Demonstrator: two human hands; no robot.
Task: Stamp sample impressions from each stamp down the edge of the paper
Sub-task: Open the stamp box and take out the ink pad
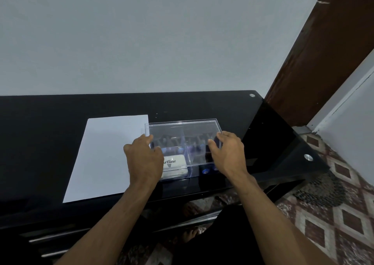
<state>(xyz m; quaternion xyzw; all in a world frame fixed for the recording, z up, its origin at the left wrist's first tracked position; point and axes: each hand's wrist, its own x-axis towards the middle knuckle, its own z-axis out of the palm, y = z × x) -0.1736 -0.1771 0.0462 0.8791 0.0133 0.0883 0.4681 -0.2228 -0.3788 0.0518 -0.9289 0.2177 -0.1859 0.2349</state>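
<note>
Both hands, left hand [144,159] and right hand [227,153], grasp the clear box [183,129] of stamps beside the blank paper [105,155] on the surface [40,123]; opening comes next, likely lifting the lid.

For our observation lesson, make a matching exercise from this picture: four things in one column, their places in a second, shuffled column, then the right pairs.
Things:
1. paper
2. ink pad
3. left hand
4. right hand

Places:
A. on the right end of the clear box
B. inside the box, near front left
C. flat on the black table, left of the box
D. on the box's left end

Pairs: 1-C, 2-B, 3-D, 4-A
</note>
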